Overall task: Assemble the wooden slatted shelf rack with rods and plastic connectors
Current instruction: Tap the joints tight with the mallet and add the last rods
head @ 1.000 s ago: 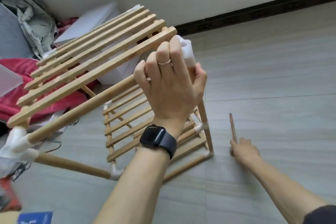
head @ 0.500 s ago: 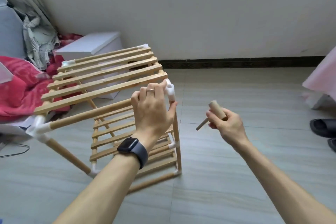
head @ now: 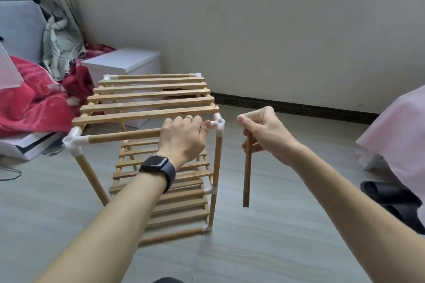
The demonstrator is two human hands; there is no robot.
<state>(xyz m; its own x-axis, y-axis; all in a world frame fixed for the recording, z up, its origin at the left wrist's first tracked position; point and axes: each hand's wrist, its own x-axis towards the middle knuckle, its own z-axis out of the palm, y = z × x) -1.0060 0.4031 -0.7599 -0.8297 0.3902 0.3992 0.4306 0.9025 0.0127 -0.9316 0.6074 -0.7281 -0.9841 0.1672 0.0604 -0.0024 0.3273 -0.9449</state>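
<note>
The wooden slatted rack (head: 147,101) stands on the floor in the middle, with slatted shelves joined by rods and white plastic connectors. My left hand (head: 184,138) grips the front top rod (head: 124,136) right beside the front right corner connector (head: 218,124), whose top socket is open. My right hand (head: 264,133) holds a loose wooden rod (head: 247,174) near its upper end. The rod hangs almost upright, just right of the rack's front right post (head: 216,167), apart from it.
A white box (head: 124,64) sits behind the rack by the wall. Red cloth (head: 30,99) and a white board lie at the left. A pink-covered piece of furniture (head: 400,126) and dark slippers (head: 391,197) are at the right. Grey floor lies in front.
My right hand lifted the loose rod off the floor and turned it upright beside the rack's corner. My left hand slid from the connector onto the top rod. The view rose and pulled back.
</note>
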